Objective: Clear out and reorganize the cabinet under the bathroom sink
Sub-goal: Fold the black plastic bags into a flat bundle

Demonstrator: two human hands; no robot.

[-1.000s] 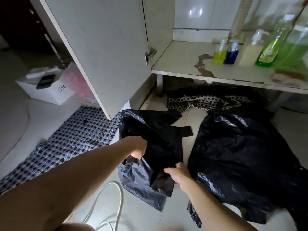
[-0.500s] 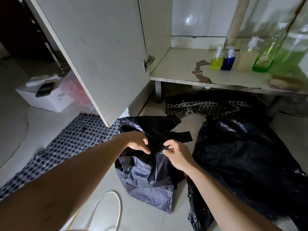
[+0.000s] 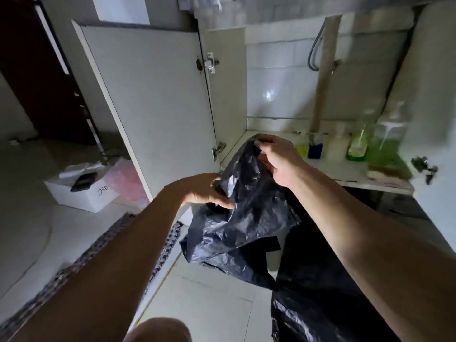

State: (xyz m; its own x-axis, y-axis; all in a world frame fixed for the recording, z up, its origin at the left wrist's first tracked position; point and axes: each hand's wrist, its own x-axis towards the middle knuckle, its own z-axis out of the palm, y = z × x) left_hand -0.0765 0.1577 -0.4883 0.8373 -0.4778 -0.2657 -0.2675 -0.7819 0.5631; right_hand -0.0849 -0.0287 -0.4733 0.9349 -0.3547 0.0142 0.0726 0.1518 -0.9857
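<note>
Cabinet (image 3: 229, 95) open — black bag (image 3: 246, 218) grasped in both grips, left (image 3: 207, 191) and right (image 3: 278, 156).

White box (image 3: 82, 193) beside checkered mat (image 3: 49, 280)

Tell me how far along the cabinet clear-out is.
Done: the cabinet door stands open and a large black bag lies on the floor. In hand: the left hand and right hand hold up a smaller black bag. Left: bottles stand on the shelf.
</note>
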